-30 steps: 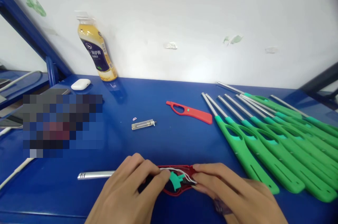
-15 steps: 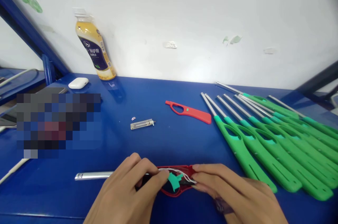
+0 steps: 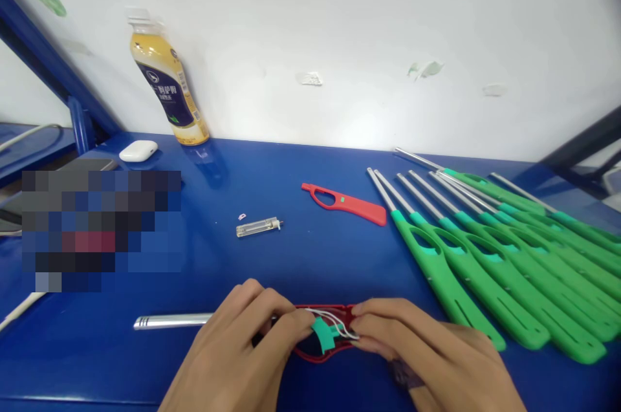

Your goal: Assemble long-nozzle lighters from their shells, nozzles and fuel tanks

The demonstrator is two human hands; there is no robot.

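The left hand (image 3: 242, 341) is clamped on the left part of an open, dark-red plastic handle shell (image 3: 317, 358), its thumb and index fingertip meeting near a teal plastic trigger piece (image 3: 324, 336) that sits in the shell. The right hand (image 3: 431, 350) pinches the right part of the same shell, its fingertips over the rim and the ends of thin white wires (image 3: 343, 323) that curve across the inside from the trigger side. The shell lies low in front of the person, between the two hands, at the near part of a glossy blue surface (image 3: 301, 263). A shiny silver metal tube (image 3: 169, 321) sticks out to the left from behind the left hand. A dark purple, partly hidden item (image 3: 406, 374) shows beneath the right hand; what it is cannot be told.

Beyond the hands, a clear plastic rectangular tank with a white fitting (image 3: 257, 227) lies on its side, just beside a tiny pale scrap (image 3: 242, 216). To its right rests a bright-red plastic handle half with an oval opening (image 3: 361, 208). On the right, a row of green plastic lighters with silver metal tubes (image 3: 444, 270) lies side by side, some overlapping. At the back left, a yellow-and-navy drink bottle (image 3: 167, 92) stands near a white rounded case (image 3: 139, 151).
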